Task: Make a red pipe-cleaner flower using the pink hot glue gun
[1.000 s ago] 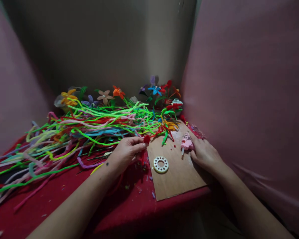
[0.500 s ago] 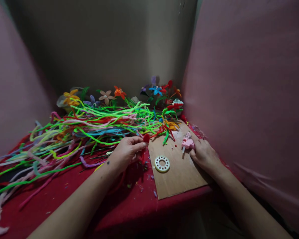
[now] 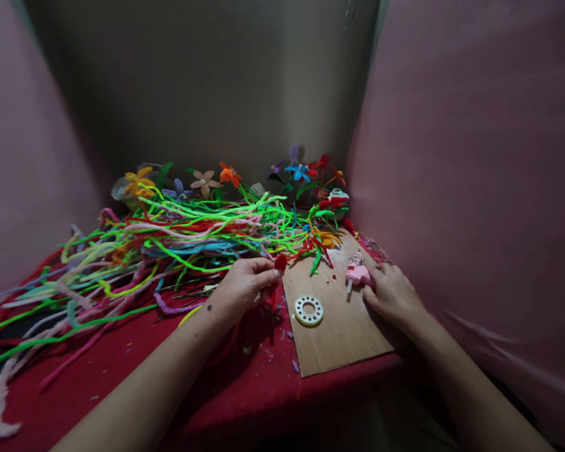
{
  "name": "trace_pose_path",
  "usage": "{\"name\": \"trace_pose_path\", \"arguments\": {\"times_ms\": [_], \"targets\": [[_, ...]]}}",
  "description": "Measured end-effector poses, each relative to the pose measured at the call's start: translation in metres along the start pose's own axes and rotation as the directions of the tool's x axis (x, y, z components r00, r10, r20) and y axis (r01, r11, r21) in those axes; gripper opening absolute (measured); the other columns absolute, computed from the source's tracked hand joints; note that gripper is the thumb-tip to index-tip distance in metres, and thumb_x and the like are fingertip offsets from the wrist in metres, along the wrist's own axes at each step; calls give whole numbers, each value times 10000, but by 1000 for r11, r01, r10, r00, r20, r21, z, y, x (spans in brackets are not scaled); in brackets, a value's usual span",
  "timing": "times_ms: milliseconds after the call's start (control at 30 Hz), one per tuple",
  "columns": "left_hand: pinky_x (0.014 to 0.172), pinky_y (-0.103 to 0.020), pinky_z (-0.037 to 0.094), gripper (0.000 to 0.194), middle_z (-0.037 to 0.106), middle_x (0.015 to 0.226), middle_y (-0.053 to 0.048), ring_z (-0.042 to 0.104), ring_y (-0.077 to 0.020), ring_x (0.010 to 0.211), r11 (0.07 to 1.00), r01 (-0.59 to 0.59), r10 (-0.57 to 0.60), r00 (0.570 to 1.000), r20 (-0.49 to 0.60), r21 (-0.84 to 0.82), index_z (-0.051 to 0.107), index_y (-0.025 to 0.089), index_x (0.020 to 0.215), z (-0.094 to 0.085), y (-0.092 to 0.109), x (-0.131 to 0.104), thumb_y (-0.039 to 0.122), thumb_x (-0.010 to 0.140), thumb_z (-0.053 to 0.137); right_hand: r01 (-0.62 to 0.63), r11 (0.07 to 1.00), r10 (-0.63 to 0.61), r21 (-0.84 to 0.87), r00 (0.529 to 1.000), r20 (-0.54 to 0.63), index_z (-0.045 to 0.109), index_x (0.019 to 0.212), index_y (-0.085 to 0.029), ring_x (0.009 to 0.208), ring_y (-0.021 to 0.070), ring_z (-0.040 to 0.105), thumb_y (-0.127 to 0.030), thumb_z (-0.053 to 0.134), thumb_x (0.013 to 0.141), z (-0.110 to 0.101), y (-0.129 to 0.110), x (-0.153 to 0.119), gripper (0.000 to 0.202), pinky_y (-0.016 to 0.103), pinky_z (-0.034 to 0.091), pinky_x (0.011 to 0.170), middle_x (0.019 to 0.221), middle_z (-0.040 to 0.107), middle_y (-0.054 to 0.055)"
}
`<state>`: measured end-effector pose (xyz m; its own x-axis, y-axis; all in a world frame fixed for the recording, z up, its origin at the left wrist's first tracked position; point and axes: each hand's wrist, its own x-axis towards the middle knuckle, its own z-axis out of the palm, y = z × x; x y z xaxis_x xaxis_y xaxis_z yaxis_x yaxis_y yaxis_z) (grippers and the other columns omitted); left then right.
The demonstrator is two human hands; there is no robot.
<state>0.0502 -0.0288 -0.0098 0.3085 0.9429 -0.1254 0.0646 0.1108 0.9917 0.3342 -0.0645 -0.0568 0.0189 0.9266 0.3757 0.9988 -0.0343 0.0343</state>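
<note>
Between the thumb and fingers of my left hand [image 3: 249,282] is a small red fuzzy pipe-cleaner piece [image 3: 280,262], its rounded end up; the hand is closed in a pinch near the board's left edge. My right hand [image 3: 393,292] is closed around the right side of a small pink glue gun [image 3: 358,273] at the board's right. A whitish stick pokes out of the gun's near end. Part of its grip is hidden by my fingers. Between the hands, a round pale ring with holes [image 3: 309,301] lies flat on the brown board [image 3: 343,339].
A big tangle of coloured pipe cleaners [image 3: 207,232] covers the left and back of the red cloth [image 3: 245,389]. Pipe-cleaner flowers [image 3: 204,182] stand along the wall. Red, orange and green pieces [image 3: 322,242] overlap the board's far edge. Pink sheets [image 3: 475,157] hang at both sides.
The whole view has shifted slightly, so everything appears a little further right. Both hands keep their holds, with the red piece and the glue gun in nearly the same places.
</note>
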Motion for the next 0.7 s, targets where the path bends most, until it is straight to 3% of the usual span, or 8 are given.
{"name": "trace_pose_path", "arguments": {"times_ms": [133,200,267,400,567,700], "targets": [[345,-170,169,174,439,429,69,318,-23,318,1000,2,-2,1000,13,-21,535,135,618,4,0,1,266,635,648,80,986,-64,144,992,-112,620,1071,-137,915,247,499,-221,451,785,-18,-16,26,342,333,392,791,1004,583,135],[347,-168,184,171,458,437,66,332,-26,322,999,18,-17,1000,24,-40,548,133,639,6,-1,3,262,626,661,112,965,-95,238,992,-80,638,1028,-145,958,230,509,-211,446,799,-20,-32,50,306,311,377,835,1018,599,125],[355,-162,221,170,494,465,62,354,-28,332,998,37,-36,999,25,-50,564,134,700,8,-3,5,238,617,670,-1,948,-18,319,998,55,667,941,-153,944,227,536,-231,509,770,-14,-49,75,245,307,371,842,992,626,122],[347,-158,233,203,523,479,61,384,-40,330,998,62,-61,998,23,-18,537,154,776,10,-8,13,217,632,665,-115,922,84,369,991,100,691,773,-107,841,257,591,-162,534,712,2,-65,106,177,319,398,737,824,663,170],[326,-167,206,126,453,384,83,343,-56,285,988,13,-24,997,70,156,503,167,767,17,-14,27,209,697,599,-195,799,180,569,980,83,686,755,-120,681,180,590,-178,521,713,-8,-52,103,180,254,402,602,688,658,101],[329,-175,204,95,436,353,83,351,-67,280,959,-33,-1,993,120,281,486,175,690,28,-18,36,200,705,576,-197,611,127,767,980,150,647,744,-116,452,100,490,-283,561,716,-22,-51,82,190,227,383,448,568,589,25]]}}
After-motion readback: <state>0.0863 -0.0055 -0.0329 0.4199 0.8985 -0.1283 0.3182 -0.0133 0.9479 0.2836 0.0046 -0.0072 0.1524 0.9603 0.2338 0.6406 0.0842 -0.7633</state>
